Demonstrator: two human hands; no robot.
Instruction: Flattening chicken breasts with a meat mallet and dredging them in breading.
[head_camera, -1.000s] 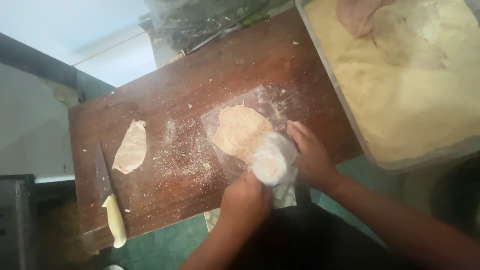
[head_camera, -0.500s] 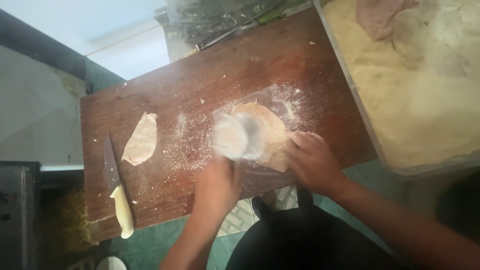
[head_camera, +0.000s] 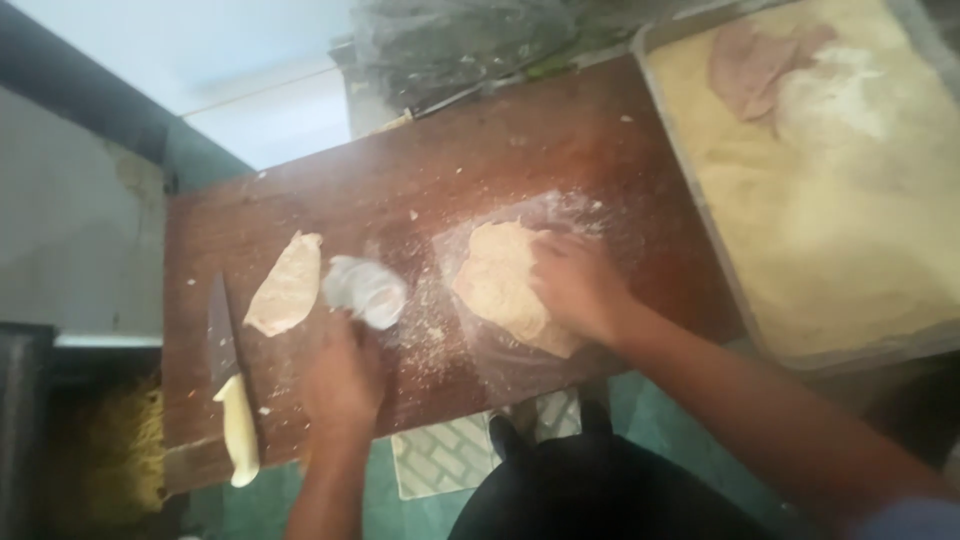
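My left hand (head_camera: 345, 375) grips a crumpled clear plastic sheet (head_camera: 366, 289) over the dark wooden board (head_camera: 400, 170), just right of a small breaded cutlet (head_camera: 286, 285). My right hand (head_camera: 578, 285) presses flat on a larger breaded cutlet (head_camera: 500, 280) that lies on another clear plastic sheet (head_camera: 505, 345) dusted with crumbs.
A knife (head_camera: 230, 395) with a cream handle lies at the board's left edge. A large tray of breadcrumbs (head_camera: 860, 290) stands to the right, with a raw cutlet (head_camera: 750, 65) in its far part. A plastic bag (head_camera: 450, 40) sits behind the board.
My left hand has carried the crumpled plastic leftward off the large cutlet toward the small one. My right hand has moved onto the large cutlet.
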